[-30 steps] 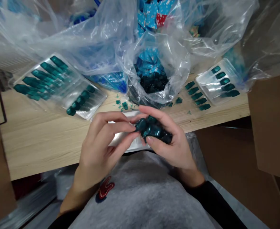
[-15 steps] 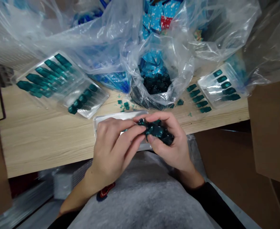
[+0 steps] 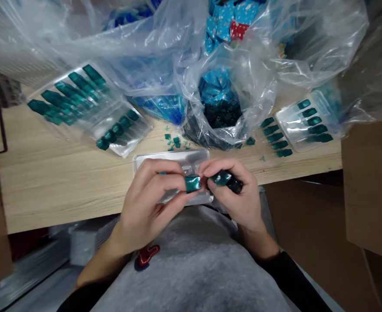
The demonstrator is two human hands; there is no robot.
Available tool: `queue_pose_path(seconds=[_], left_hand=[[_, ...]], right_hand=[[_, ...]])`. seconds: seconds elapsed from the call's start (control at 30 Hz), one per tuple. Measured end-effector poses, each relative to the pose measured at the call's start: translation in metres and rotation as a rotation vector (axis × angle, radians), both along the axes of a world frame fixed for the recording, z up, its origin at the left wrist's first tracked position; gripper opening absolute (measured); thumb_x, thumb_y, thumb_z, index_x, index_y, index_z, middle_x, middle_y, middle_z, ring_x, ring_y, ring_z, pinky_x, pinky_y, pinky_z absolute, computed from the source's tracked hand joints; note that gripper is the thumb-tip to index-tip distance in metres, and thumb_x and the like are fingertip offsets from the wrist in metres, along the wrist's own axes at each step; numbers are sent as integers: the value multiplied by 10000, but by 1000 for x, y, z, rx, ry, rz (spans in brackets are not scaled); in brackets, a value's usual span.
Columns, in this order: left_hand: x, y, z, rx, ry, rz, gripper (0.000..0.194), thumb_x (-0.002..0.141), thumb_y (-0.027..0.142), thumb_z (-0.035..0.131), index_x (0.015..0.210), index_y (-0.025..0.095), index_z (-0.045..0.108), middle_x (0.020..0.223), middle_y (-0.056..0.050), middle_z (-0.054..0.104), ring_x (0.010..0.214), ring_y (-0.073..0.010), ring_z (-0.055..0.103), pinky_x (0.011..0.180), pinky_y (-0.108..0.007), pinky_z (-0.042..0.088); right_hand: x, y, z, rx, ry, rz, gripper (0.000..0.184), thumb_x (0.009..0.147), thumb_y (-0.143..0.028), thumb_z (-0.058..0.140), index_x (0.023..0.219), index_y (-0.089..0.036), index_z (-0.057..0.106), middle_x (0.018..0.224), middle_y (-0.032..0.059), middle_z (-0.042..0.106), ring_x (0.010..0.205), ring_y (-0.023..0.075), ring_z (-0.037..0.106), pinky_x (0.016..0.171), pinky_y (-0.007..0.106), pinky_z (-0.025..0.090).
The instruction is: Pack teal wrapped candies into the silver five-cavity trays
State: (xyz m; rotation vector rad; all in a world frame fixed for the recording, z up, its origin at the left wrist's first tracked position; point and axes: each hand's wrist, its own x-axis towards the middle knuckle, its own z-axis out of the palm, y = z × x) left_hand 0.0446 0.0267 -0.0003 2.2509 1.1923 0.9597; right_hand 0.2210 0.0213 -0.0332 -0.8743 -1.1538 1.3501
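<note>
A single square teal piece is pinched between the thumb and curled fingers of the left hand, just above a shallow clear plastic tray on a pale wooden table. The right hand, half-closed, grips a dark teal clump of joined pieces right beside it. Beyond them, a clear plastic bag holds a heap of dark teal pieces beneath blue patterned packets. To the right, five loose teal pieces lie in a row beside a clear tray holding five more — to the left, two overlapping clear trays hold too many to count.
</note>
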Motion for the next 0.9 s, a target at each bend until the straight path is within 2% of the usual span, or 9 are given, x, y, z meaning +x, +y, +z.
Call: queue_pose_path(seconds=[0.07, 0.2, 0.33, 0.43, 0.5, 0.57, 0.63, 0.77, 0.9], left_hand=[[-1, -2, -2, -41, -70, 1, 117, 930, 145, 637, 999, 222, 581, 956, -3, 597, 900, -126, 609, 764, -281, 529], [-2, -6, -7, -48, -111, 29, 130, 949, 153, 600, 1046, 240, 602, 979, -13, 616, 913, -145, 611, 771, -300, 528], [-2, -9, -12, 21, -18, 25, 118, 935, 132, 613, 1016, 216, 596, 964, -28, 635, 903, -165, 597, 779, -336, 509], [-5, -13, -16, 55, 68, 4, 51, 945, 215, 625, 932, 223, 576, 919, -29, 654, 839, -186, 598, 735, -377, 500], [-11, -18, -19, 20, 88, 7, 58, 951, 261, 625, 922, 238, 580, 923, -23, 665, 830, -191, 610, 721, -390, 504], [-20, -22, -21, -20, 78, 61, 30, 948, 248, 629, 945, 256, 600, 938, -17, 669, 864, -197, 617, 744, -404, 509], [-31, -26, -24, -39, 67, 156, 88, 940, 192, 630, 979, 271, 622, 967, -20, 670, 910, -206, 615, 792, -427, 500], [-44, -28, -29, -26, 85, 309, 182, 940, 165, 617, 1050, 308, 640, 1015, -25, 674, 949, -220, 622, 835, -461, 478], [-44, -27, -31, -18, 56, 335, 209, 938, 174, 624, 1076, 330, 635, 1027, -13, 681, 961, -220, 625, 845, -465, 495]], right_hand=[[1, 0, 3, 22, -88, 5, 191, 889, -126, 650, 999, -276, 696, 954, -34, 732, 872, 118, 694, 815, 263, 575], [3, 0, 10, 48, -194, 31, 152, 872, -216, 730, 1009, -279, 712, 1020, -6, 744, 982, 169, 702, 900, 324, 573], [4, -4, 6, 99, -255, 29, 176, 882, -151, 697, 1019, -262, 698, 1011, 1, 736, 959, 153, 696, 880, 307, 565], [11, -8, -1, 112, -351, 55, 185, 876, -134, 679, 1021, -250, 683, 982, 9, 724, 920, 160, 689, 837, 311, 567], [18, -8, -5, 129, -472, 41, 205, 880, -119, 660, 1039, -248, 672, 983, 14, 712, 910, 160, 683, 812, 303, 563], [25, -5, -6, 164, -614, 10, 218, 892, -105, 642, 1059, -244, 664, 982, 19, 697, 909, 154, 676, 794, 286, 553], [29, 0, -5, 220, -726, 14, 223, 902, -106, 633, 1080, -238, 658, 983, 29, 685, 911, 159, 667, 783, 284, 546], [22, 10, 2, 365, -863, 152, 226, 930, -117, 596, 1142, -179, 640, 1043, 78, 679, 959, 189, 660, 791, 300, 534], [6, 15, 10, 491, -1113, 244, 196, 972, -134, 499, 1082, -146, 660, 997, 101, 686, 860, 209, 643, 687, 311, 498]])
